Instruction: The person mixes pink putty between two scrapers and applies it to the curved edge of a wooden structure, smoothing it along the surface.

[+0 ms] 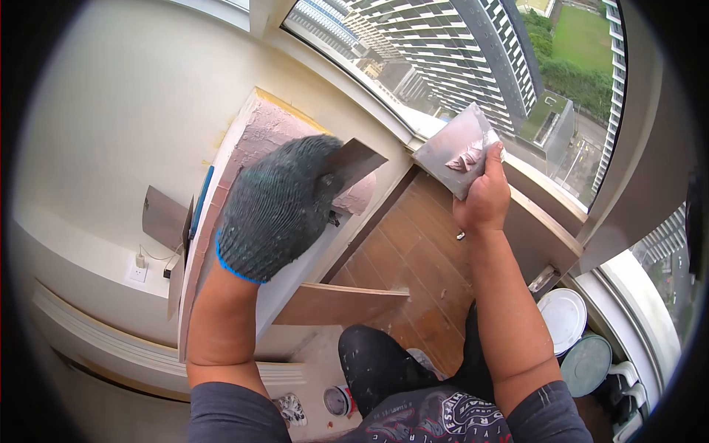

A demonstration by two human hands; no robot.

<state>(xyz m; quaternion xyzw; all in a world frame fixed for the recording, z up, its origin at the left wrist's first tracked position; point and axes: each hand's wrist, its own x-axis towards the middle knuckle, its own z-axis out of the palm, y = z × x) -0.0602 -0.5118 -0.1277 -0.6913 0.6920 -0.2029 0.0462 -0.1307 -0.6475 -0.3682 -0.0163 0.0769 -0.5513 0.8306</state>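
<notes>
Pink plaster wall end (266,129) above wood floor (413,251); left hand (281,207) tight around a trowel (356,164), right hand (484,199) around a plate (449,144).

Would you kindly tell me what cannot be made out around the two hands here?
Head view: the scraper handle, inside the gloved left hand.
Head view: fingers of the right hand, behind the metal plate.
Head view: what is plugged into the wall socket, too small.

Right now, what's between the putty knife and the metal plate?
Nothing: in the head view, the gap between the putty knife in the left hand and the metal plate in the right hand is bare, wood-plank floor below.
</notes>
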